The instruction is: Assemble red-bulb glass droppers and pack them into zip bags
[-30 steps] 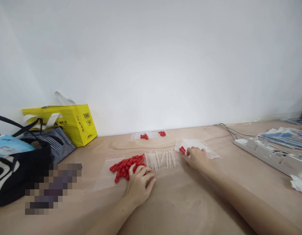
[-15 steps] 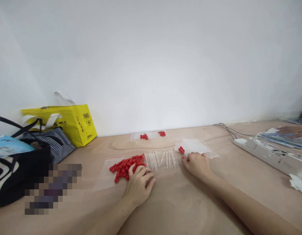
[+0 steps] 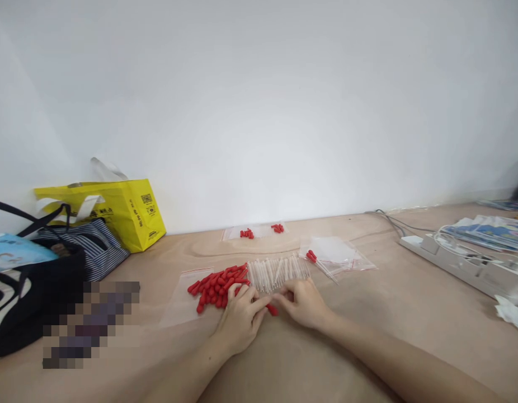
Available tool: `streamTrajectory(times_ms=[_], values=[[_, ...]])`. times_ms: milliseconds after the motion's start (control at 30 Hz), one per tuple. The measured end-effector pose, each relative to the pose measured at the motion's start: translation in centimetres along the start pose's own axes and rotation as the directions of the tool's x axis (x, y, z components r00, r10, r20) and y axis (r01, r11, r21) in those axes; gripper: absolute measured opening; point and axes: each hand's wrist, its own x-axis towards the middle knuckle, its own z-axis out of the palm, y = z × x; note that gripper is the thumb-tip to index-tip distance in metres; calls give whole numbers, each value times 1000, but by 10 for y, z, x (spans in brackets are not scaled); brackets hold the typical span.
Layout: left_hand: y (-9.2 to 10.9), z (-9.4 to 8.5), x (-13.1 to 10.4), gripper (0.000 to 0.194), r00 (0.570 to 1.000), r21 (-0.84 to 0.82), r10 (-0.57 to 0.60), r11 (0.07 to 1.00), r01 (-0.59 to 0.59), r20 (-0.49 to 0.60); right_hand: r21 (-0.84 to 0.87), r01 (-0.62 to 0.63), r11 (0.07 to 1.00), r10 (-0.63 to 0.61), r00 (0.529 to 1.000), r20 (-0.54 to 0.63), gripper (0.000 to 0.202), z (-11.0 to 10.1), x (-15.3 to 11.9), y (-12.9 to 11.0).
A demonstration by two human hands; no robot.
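Observation:
My left hand [image 3: 243,314] is closed beside a pile of red rubber bulbs [image 3: 215,288], its fingertips on a single red bulb [image 3: 273,309] that shows between my two hands. Facing it, my right hand [image 3: 303,302] is pinched near the same bulb; what its fingertips hold is hidden. Just behind both hands lies a row of thin whitish tubes [image 3: 271,272]. To the right, droppers [image 3: 312,257] with red bulbs on pale tubes rest at the edge of a clear zip bag [image 3: 337,252].
Another bag [image 3: 263,230] with red-bulbed pieces lies near the wall. A clear bag [image 3: 179,302] is under the pile. Left stand a yellow bag [image 3: 133,215], a striped pouch [image 3: 103,249] and a black bag [image 3: 61,291]. Right are a power strip [image 3: 464,266] and printed packets [image 3: 494,232].
My right hand has moved left from the droppers to meet my left hand, leaving them at the bag. A red bulb now shows between my hands. Another person's hand at far right is gone.

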Motion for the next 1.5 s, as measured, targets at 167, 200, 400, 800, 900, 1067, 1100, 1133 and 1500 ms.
streamTrajectory(times_ms=[167, 200, 400, 800, 900, 1067, 1100, 1133, 1500], values=[[3, -4, 1, 28, 998, -23, 25, 999, -24, 57, -232, -284, 930, 264, 958, -114, 19, -24, 28, 36], [4, -5, 1, 25, 998, -30, 22, 999, -20, 61, -281, -334, 900, 319, 943, -97, 20, -28, 33, 41], [8, -8, 1, 13, 997, -55, -7, 998, 11, 79, -383, -423, 821, 453, 892, -15, 22, -30, 48, 58], [5, -4, -3, 6, 994, -29, -108, 994, 109, 22, -356, -527, 772, 564, 826, 0, 25, -26, 61, 64], [4, -2, -6, 7, 984, 19, -175, 984, 176, -36, -348, -529, 774, 565, 825, 3, 27, -26, 61, 62], [4, 0, -7, 8, 982, 46, -184, 982, 186, -39, -341, -518, 784, 552, 834, 3, 35, -32, 57, 60], [4, 0, -7, 8, 982, 46, -184, 982, 186, -38, -339, -515, 787, 548, 836, 2, 37, -34, 56, 59], [5, 0, -7, 8, 982, 42, -188, 981, 189, -34, -337, -513, 789, 546, 838, 2, 38, -36, 53, 59], [-3, 3, -6, 13, 974, -57, -225, 973, 224, -18, 15, 11, 1000, -9, 991, -132, 14, -12, 4, 46]])
